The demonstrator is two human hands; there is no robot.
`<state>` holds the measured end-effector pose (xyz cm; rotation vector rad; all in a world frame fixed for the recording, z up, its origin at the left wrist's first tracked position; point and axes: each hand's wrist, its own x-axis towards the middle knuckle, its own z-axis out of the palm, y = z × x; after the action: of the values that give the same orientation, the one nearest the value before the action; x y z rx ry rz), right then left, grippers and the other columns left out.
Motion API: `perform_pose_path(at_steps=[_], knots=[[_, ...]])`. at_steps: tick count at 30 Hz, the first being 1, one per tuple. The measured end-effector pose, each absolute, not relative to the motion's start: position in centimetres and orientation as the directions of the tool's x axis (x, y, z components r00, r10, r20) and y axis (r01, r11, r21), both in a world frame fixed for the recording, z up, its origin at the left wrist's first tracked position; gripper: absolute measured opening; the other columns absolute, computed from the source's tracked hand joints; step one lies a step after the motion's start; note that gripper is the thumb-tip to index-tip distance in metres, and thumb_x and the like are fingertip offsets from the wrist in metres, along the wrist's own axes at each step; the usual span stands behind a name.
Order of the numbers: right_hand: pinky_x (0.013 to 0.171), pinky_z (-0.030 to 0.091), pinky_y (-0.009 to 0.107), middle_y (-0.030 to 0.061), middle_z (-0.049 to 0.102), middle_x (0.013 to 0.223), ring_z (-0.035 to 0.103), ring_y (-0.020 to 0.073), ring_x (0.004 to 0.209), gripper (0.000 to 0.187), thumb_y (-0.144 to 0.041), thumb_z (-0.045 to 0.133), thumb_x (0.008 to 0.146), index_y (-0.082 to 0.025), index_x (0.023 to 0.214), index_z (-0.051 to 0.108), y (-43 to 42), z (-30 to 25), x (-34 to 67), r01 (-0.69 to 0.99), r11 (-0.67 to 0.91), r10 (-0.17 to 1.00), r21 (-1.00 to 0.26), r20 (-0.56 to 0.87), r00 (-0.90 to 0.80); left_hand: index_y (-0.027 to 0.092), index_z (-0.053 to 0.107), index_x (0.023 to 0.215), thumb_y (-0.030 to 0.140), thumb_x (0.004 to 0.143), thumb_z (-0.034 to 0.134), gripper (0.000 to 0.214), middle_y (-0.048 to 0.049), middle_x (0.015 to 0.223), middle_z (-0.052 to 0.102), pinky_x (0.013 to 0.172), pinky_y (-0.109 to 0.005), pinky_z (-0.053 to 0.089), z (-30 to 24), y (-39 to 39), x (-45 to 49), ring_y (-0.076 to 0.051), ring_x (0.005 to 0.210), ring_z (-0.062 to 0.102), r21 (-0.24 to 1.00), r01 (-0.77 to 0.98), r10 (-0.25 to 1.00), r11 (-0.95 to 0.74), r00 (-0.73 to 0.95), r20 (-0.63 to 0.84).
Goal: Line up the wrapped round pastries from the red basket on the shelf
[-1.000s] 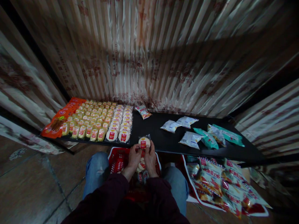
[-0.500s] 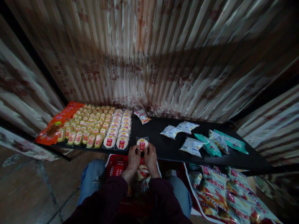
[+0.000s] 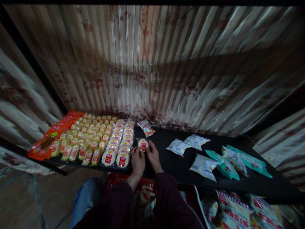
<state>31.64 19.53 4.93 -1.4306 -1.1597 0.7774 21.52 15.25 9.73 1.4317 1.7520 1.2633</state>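
Between my hands is a round white wrapped cake [image 3: 143, 144] with a red label, in clear film. My left hand [image 3: 137, 161] is closed on its near left edge, and my right hand [image 3: 153, 156] grips its right side. The cake is just above the black shelf [image 3: 166, 165]; whether it touches the surface I cannot tell. To the left of my left hand, two columns of similar round cakes [image 3: 122, 159] overlap one another in lines running back. Past them stand rows of small yellow wrapped cakes [image 3: 87, 156].
Orange packets [image 3: 53, 133] lie at the shelf's left end. A small snack bag [image 3: 146, 128] rests at the back. White bags [image 3: 204, 166] and teal bags [image 3: 224, 164] lie to the right. Below are a red basket [image 3: 114, 178] and a bin of larger snack bags [image 3: 234, 210].
Both hands have carried the round cake farther in over the shelf, closer to the columns of round cakes. The view has tilted up and come nearer to the shelf.
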Motion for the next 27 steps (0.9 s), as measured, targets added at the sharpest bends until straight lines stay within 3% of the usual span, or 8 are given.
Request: perform_pose_path(at_steps=[4, 9, 13, 19, 27], knots=[[0.103, 0.044, 0.042, 0.0084, 0.065, 0.123, 0.061, 0.0231, 0.111, 0.051, -0.038, 0.055, 0.072, -0.02, 0.119, 0.062, 21.5, 5.0, 31.7, 0.127, 0.063, 0.955, -0.99, 0.097, 0.281, 0.016, 0.068, 0.099, 0.011, 0.081, 0.046, 0.029, -0.0128, 0.113, 0.059, 0.099, -0.036, 0.045, 10.0, 17.1, 22.3, -0.021, 0.105, 0.058, 0.903, 0.429, 0.944, 0.028, -0.309, 0.118], [0.1, 0.046, 0.042, 0.007, 0.068, 0.119, 0.063, 0.0239, 0.108, 0.05, -0.037, 0.064, 0.066, -0.022, 0.114, 0.066, 23.2, 5.5, 31.4, -0.044, 0.056, 0.973, -0.997, 0.044, 0.228, 0.012, 0.066, 0.11, 0.009, 0.083, 0.041, 0.037, -0.0156, 0.126, 0.054, 0.107, -0.034, 0.038, 10.9, 18.9, 23.1, -0.022, 0.12, 0.052, 0.909, 0.414, 0.944, 0.046, -0.315, 0.095], [0.096, 0.048, 0.042, 0.0093, 0.068, 0.118, 0.063, 0.0246, 0.108, 0.052, -0.032, 0.062, 0.065, -0.019, 0.116, 0.065, 24.6, 6.7, 30.8, -0.182, 0.02, 0.987, -0.983, -0.01, 0.162, 0.016, 0.063, 0.118, 0.01, 0.084, 0.04, 0.041, -0.0119, 0.135, 0.05, 0.112, -0.033, 0.032, 12.0, 19.8, 23.3, -0.022, 0.129, 0.045, 0.91, 0.413, 0.946, 0.041, -0.308, 0.097], [0.093, 0.05, 0.036, 0.0049, 0.069, 0.115, 0.064, 0.0213, 0.103, 0.055, -0.021, 0.051, 0.064, -0.021, 0.116, 0.066, 26.9, 8.0, 30.2, -0.122, -0.098, 0.994, -0.988, -0.104, 0.044, 0.016, 0.06, 0.122, 0.008, 0.081, 0.043, 0.045, -0.012, 0.141, 0.046, 0.114, -0.035, 0.028, 12.9, 21.6, 23.4, -0.024, 0.134, 0.04, 0.894, 0.441, 0.94, 0.077, -0.33, 0.082], [0.087, 0.052, 0.036, 0.0045, 0.072, 0.107, 0.066, 0.0202, 0.089, 0.062, -0.021, 0.048, 0.061, -0.021, 0.121, 0.063, 31.0, 7.0, 29.5, -0.136, 0.013, 1.0, -0.991, 0.013, -0.003, 0.013, 0.059, 0.123, 0.007, 0.079, 0.045, 0.046, -0.0146, 0.147, 0.038, 0.112, -0.035, 0.031, 12.9, 23.3, 23.7, -0.026, 0.137, 0.036, 0.873, 0.462, 0.938, 0.154, -0.346, 0.017]])
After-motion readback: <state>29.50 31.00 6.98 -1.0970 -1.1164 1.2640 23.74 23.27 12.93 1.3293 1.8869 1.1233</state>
